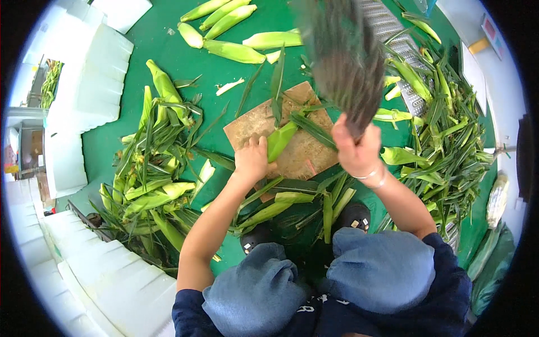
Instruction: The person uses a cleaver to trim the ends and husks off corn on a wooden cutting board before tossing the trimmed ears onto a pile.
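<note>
My left hand [252,158] is closed around the lower end of a green ear of corn [282,139]. The ear lies on a square brown chopping board [311,159], and its long dark leaves spread across the wood. In my right hand [358,147] is the handle of a large dark cleaver [347,62], raised over the board's right side. Motion smears its broad blade, which hides part of the green floor beyond. Loose husk leaves [275,209] and cut pieces lie along the board's near edge, between my shoes.
A heap of untrimmed corn [151,191] lies on the left, and a larger pile of leaves and husks [443,140] on the right, partly over a metal grating [393,33]. Several trimmed ears [233,51] rest at the far side. White foam boxes [92,78] line the left.
</note>
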Demonstrator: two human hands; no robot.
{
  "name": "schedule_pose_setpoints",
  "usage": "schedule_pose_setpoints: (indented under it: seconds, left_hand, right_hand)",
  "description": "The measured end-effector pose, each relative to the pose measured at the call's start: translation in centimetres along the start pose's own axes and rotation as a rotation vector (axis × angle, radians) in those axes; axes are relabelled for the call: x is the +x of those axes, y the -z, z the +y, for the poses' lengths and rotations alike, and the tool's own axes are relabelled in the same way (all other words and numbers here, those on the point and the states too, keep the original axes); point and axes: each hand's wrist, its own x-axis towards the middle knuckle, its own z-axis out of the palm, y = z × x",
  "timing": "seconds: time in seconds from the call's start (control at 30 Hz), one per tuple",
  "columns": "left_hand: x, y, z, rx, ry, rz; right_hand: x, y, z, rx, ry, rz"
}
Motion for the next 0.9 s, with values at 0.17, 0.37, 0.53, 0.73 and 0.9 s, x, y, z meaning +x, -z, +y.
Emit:
schedule_pose_setpoints:
  seconds: [0.17,0.37,0.53,0.73,0.9]
  left_hand:
    - [-0.7,1.1,-0.2,0.059,0.034,-0.008]
    - [-2.5,1.1,0.7,-0.273,0.026,-0.106]
    - [-1.8,0.0,1.3,-0.266,0.092,-0.157]
    - [-2.2,-0.2,1.4,-0.345,0.14,-0.167]
    - [-3.6,0.3,-0.3,-1.116,-0.072,-0.31]
  right_hand:
    - [-9.1,-2.0,6.6,-0.414,-0.588,-0.502]
    - [-11.6,0.7,4.5,-0.352,-0.622,-0.292]
    - [-6.1,-0.9,0.4,-0.128,-0.592,-0.062]
    - [-13.2,-3.7,5.6,-0.228,-0.718,-0.227]
    - [-11.1,1.3,6.6,-0.216,-0.728,-0.139]
